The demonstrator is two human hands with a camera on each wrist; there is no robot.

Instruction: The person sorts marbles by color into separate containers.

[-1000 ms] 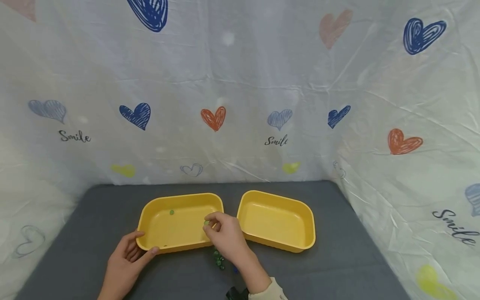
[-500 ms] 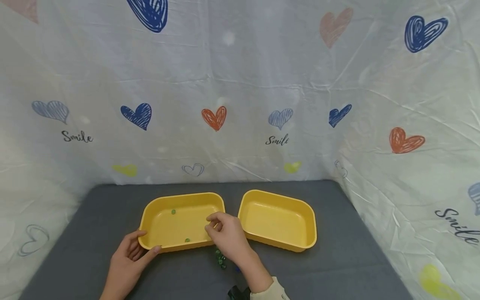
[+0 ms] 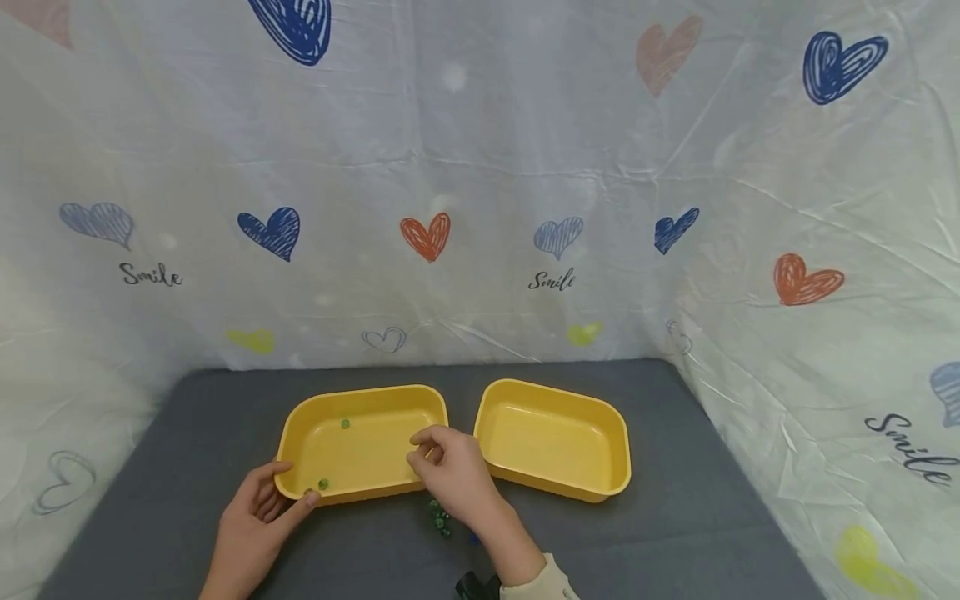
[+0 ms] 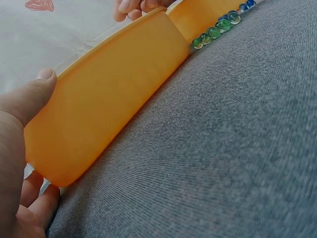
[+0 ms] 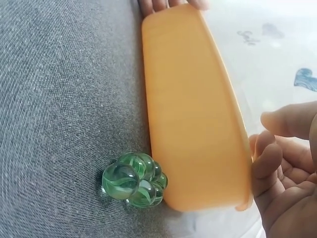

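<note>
My left hand (image 3: pixel 258 521) grips the near left corner of the left yellow tray (image 3: pixel 360 446), thumb at its near rim and fingers round its end. Two green glass marbles plainly show inside: one marble (image 3: pixel 345 424) towards the back, another marble (image 3: pixel 323 483) near the front left. My right hand (image 3: pixel 453 471) hovers at the tray's right front rim, fingers loosely bent. In the right wrist view its thumb (image 5: pixel 290 120) stands apart from the fingers, with nothing between. Below that hand, a cluster of green marbles (image 5: pixel 133 179) lies on the grey cloth against the tray's outer wall.
A second yellow tray (image 3: pixel 555 437) stands to the right, with no marbles showing in it. Blue marbles (image 4: pixel 246 5) lie beyond the green ones on the cloth. A dark object (image 3: pixel 474 586) shows at the right wrist. A heart-printed curtain (image 3: pixel 480 167) hangs behind the table.
The green marble pinched in my right fingers a second ago is out of them. Inside the left tray, a marble has rolled leftward along the front. Both hands have stayed nearly in place.
</note>
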